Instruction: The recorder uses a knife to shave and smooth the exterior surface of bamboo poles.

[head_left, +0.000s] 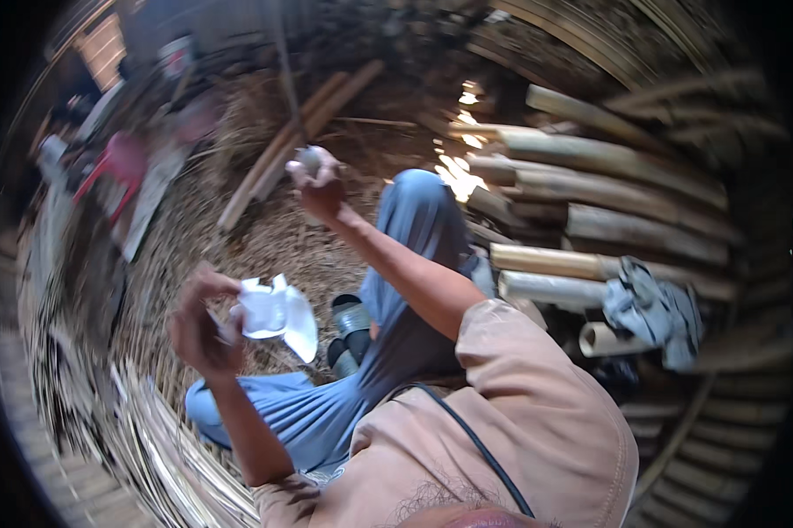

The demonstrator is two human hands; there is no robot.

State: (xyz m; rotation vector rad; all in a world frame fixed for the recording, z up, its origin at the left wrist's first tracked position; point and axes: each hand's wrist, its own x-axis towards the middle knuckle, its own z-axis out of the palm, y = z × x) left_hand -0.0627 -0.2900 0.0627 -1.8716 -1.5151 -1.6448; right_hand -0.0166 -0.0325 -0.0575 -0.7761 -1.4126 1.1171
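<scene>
My right hand [320,187] is raised ahead of my knee, its fingers closed round the pale end of a long, thin dark rod [288,79]. The rod points up and away from me; its exact kind I cannot make out. Motion smears my left hand [210,330], held over my bent left leg with its fingers curved. Whether anything lies in its palm is unclear. Just beside its fingertips is a bright white folded piece [277,312], like paper or packaging; I cannot tell if they touch.
Flames [460,172] burn beyond my right knee, close to a stack of thick bamboo poles [607,163]. A grey cloth [647,304] drapes over the nearer poles. Split bamboo strips [163,422] lie at my left. Farther off stand a red chair [119,167] and wooden planks [282,150].
</scene>
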